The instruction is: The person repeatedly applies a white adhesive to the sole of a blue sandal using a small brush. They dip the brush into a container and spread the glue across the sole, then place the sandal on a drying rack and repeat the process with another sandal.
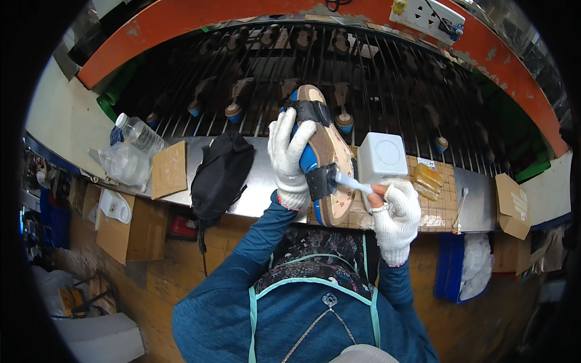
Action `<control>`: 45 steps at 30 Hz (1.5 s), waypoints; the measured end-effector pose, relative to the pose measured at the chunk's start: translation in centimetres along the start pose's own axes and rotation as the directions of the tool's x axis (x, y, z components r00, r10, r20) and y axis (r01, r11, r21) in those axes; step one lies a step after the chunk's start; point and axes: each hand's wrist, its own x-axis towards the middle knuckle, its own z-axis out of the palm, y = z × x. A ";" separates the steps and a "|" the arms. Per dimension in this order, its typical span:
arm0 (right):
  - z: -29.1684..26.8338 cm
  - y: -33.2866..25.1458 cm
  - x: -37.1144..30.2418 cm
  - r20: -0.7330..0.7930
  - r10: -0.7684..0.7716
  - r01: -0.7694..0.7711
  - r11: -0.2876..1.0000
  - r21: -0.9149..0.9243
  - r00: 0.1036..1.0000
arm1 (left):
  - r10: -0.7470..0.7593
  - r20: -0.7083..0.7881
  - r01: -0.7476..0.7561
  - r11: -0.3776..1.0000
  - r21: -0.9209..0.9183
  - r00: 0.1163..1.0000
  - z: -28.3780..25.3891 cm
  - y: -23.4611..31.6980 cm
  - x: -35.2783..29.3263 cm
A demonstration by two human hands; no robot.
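Observation:
A sandal on a blue last (327, 154) is held at a slant over the bench edge, its beige underside turned up and black straps folded over the sides. My left hand (285, 154), in a white knit glove, is closed round the last's left side. In my gloved right hand (397, 218) is a pale-handled brush (351, 181), pinched between thumb and fingers whose tips are bare. The brush's tip touches the lower black strap (322, 181); its bristles are too small to make out. Just beyond my right hand stands a white plastic container (382, 156).
Behind the bench (475, 196), a rack of metal rods (387, 78) carries several lasted sandals. Yellow blocks (428, 181) and a thin white-handled stick (463, 209) lie right. At left are a black cloth item (223, 172), a cardboard piece (169, 170) and a plastic bottle (144, 134).

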 end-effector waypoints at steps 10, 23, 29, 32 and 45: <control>-1.3 0.5 -1.9 0.072 0.126 -0.134 0.983 0.127 0.989 | 0.034 -0.022 -0.034 0.999 0.009 0.999 1.7 -0.9 1.5; -1.2 -1.0 -0.4 -0.156 -0.221 0.187 0.960 -0.207 0.963 | 0.028 -0.013 -0.029 0.997 -0.066 1.000 3.0 -0.8 2.0; -0.7 -0.8 -1.9 -0.133 -0.229 0.223 0.973 -0.055 0.964 | -0.148 0.116 0.176 0.939 -0.295 0.982 1.2 -0.5 1.1; -0.5 -1.0 -1.9 -0.156 -0.248 0.224 0.962 -0.159 0.956 | -0.243 0.188 0.302 0.850 -0.431 0.952 1.0 -0.2 0.7; -0.2 -3.0 0.3 -0.024 -0.410 0.398 0.896 -0.197 0.912 | -0.272 0.303 0.405 0.691 -0.599 0.913 0.2 0.7 0.0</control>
